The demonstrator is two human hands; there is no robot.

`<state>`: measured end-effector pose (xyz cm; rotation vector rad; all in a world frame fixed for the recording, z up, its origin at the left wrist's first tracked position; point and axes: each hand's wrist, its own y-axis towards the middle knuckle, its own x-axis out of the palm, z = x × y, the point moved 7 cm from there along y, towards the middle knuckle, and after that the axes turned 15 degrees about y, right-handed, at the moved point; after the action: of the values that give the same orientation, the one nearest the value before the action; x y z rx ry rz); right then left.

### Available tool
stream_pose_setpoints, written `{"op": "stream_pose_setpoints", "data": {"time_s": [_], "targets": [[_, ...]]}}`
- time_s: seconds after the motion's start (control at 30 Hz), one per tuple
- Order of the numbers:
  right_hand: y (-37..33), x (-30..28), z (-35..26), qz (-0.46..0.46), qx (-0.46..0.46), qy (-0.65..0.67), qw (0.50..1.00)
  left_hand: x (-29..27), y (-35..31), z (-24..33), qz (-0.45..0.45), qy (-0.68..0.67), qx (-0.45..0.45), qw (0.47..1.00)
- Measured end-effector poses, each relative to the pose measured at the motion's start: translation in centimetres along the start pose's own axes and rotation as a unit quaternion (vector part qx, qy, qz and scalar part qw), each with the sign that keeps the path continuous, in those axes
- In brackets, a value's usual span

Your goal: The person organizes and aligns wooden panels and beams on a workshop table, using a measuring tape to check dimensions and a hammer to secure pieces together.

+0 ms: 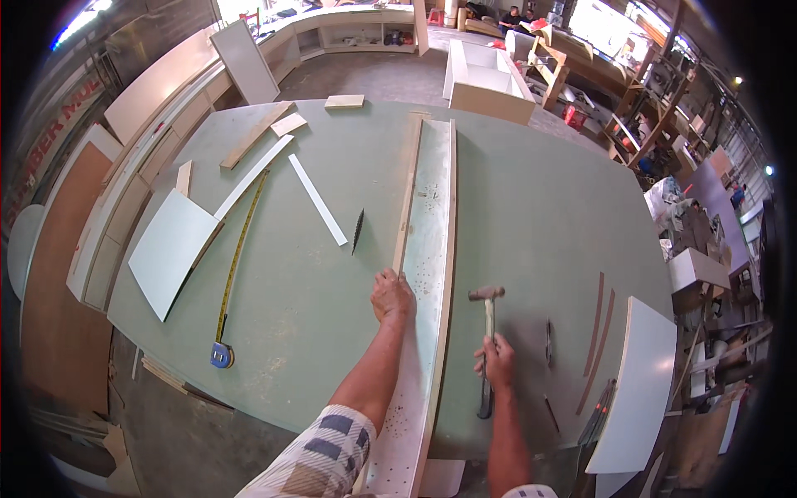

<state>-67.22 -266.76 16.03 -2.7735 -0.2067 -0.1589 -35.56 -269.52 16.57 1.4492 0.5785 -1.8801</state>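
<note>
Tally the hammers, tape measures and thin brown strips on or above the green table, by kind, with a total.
Hammer: 1, in the right hand
Tape measure: 1
Thin brown strips: 2
Total: 4

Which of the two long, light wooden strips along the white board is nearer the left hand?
The left strip, touching the left hand; the right strip, across the white board, lies nearer the hammer.

Blue tape measure (222,356) (yellow blade (240,249) out), pale panel (174,249) nearby; white cabinet (490,83) beyond.
</note>
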Motion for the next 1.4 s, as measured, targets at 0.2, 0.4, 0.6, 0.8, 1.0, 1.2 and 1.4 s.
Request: {"op": "stream_pose_setpoints", "data": {"time_s": [0.2, 0.4, 0.6, 0.8, 1.0, 1.2, 1.4], "targets": [[-13.2, -4.3, -2.3, 0.131, -0.225, -0.241, 0.935, -0.5, 1.0, -3.1, 0.028, -0.057, -0.006, 0.998], [-28.5, -14.1, 4.7, 0.254, -0.188, -0.276, 0.908, -2.9, -7.0, -9.5, -0.004, -0.158, 0.114, 0.981], [-46.0, -23.4, 19.3, 0.440, 0.005, -0.351, 0.827, -11.4, -11.9, -28.0, 0.099, -0.155, 0.081, 0.980], [-50.4, -21.4, 27.1, 0.414, 0.069, -0.325, 0.847, -18.0, -7.3, -44.0, 0.155, 0.125, -0.096, 0.975], [-48.8, -26.6, 40.8, 0.311, 0.208, -0.318, 0.871, -12.2, -4.4, -50.5, 0.106, 0.069, -0.078, 0.989], [-50.5, -21.1, 42.2, 0.356, 0.170, -0.281, 0.875, -14.3, -5.1, -40.7, 0.099, -0.067, 0.029, 0.992], [-51.8, -22.9, 41.3, 0.246, 0.198, -0.323, 0.892, -14.4, -14.3, -20.9, 0.061, -0.331, 0.098, 0.937]]}}
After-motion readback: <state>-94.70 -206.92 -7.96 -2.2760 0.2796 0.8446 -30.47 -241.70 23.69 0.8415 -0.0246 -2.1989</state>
